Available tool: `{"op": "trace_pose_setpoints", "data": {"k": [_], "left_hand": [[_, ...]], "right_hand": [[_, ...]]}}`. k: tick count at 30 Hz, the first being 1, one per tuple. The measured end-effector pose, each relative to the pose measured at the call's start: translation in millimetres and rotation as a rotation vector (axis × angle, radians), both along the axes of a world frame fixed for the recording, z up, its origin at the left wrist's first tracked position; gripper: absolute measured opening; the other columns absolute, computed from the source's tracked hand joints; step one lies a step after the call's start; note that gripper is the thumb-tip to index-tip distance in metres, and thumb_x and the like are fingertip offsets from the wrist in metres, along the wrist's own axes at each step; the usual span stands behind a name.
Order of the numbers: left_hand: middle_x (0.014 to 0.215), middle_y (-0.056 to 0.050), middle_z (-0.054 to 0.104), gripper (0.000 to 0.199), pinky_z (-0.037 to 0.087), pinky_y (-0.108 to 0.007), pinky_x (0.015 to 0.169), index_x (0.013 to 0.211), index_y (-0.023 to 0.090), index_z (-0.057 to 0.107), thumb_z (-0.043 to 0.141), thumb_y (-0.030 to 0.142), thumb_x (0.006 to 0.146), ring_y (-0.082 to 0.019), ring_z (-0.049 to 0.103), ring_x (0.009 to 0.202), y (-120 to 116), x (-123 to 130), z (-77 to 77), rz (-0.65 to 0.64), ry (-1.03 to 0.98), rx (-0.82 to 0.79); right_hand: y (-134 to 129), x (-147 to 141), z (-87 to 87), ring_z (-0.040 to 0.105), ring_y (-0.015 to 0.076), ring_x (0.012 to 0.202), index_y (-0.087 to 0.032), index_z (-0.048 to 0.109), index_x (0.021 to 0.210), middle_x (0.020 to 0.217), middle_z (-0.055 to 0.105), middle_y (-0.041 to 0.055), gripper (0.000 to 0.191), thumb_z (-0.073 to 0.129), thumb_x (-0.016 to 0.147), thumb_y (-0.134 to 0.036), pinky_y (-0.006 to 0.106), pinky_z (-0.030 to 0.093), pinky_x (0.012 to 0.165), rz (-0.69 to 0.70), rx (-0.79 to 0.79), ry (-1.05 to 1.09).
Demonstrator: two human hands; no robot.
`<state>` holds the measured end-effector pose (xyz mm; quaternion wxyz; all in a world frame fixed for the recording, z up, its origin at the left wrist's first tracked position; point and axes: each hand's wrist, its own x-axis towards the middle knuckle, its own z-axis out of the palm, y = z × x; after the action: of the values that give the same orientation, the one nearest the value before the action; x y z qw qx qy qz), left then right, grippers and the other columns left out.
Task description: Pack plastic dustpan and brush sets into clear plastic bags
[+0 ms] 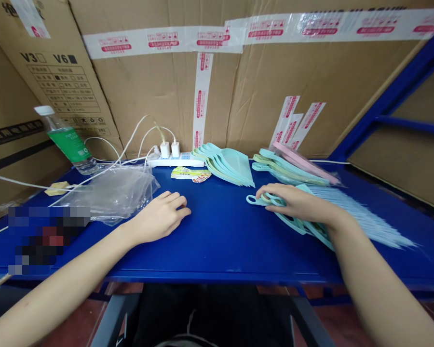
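And there it was: the right hand (300,205) closed over the looped handle of a teal hand broom (304,225), fingers (275,198) curled snugly round the grip and pinning it down on the blue workbench (217,274), out toward the right. That broom's fine, pale bristles fanned away to the right, looking long and neat, and the head seemed to overlap another piece beneath it, though that was hard to call. Over on the left, the left hand (159,219) rested on the bench top, fingers loosely bent and holding nothing, apparently parked within easy reach. Further back, pale teal and green dustpans (226,166) sat nested in a tidy stack, probably to save bench space, and more brooms (292,168) lay stacked beside them, topped by a pink one. A crumpled clear plastic bag (112,193) lay off to the left, near a water bottle (67,140) tipped slightly against the cardboard. Two white chargers (169,150) stood plugged into a power strip (175,161) along the far edge. A pixelated patch (47,238) at near left hid whatever was there.
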<state>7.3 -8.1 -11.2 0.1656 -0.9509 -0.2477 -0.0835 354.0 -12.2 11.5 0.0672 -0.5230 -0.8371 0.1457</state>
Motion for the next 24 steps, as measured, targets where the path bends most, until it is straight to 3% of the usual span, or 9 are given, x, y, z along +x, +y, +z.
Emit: {"op": "trace_pose_setpoints", "data": {"k": [12, 18, 24], "left_hand": [[0.094, -0.006, 0.062, 0.022, 0.041, -0.034, 0.075, 0.101, 0.018, 0.068, 0.048, 0.015, 0.094, -0.019, 0.055, 0.079, -1, 0, 2.0, 0.012, 0.018, -0.009], [0.094, -0.006, 0.063, 0.021, 0.040, -0.033, 0.076, 0.102, 0.019, 0.068, 0.048, 0.016, 0.094, -0.019, 0.054, 0.079, -2, 0, 2.5, 0.024, 0.027, -0.020], [0.094, -0.006, 0.062, 0.021, 0.040, -0.033, 0.075, 0.101, 0.019, 0.067, 0.048, 0.015, 0.094, -0.018, 0.054, 0.080, -2, 0, 2.2, 0.026, 0.027, -0.022]], "right_hand": [[-3, 4, 4.0, 0.064, 0.0275, 0.101, -0.027, 0.060, 0.105, 0.108, 0.069, 0.0077, 0.031, 0.045, 0.079, -0.035, 0.042, 0.051, 0.086, -0.073, 0.029, -0.042], [-8, 5, 11.0, 0.064, 0.0318, 0.105, -0.024, 0.058, 0.123, 0.118, 0.068, 0.0102, 0.055, 0.046, 0.078, -0.053, 0.044, 0.053, 0.085, -0.197, 0.011, -0.046], [-16, 6, 21.5, 0.056, 0.0346, 0.123, -0.013, 0.052, 0.131, 0.134, 0.060, 0.0189, 0.078, 0.047, 0.071, -0.062, 0.045, 0.044, 0.103, -0.276, -0.053, 0.010]]}}
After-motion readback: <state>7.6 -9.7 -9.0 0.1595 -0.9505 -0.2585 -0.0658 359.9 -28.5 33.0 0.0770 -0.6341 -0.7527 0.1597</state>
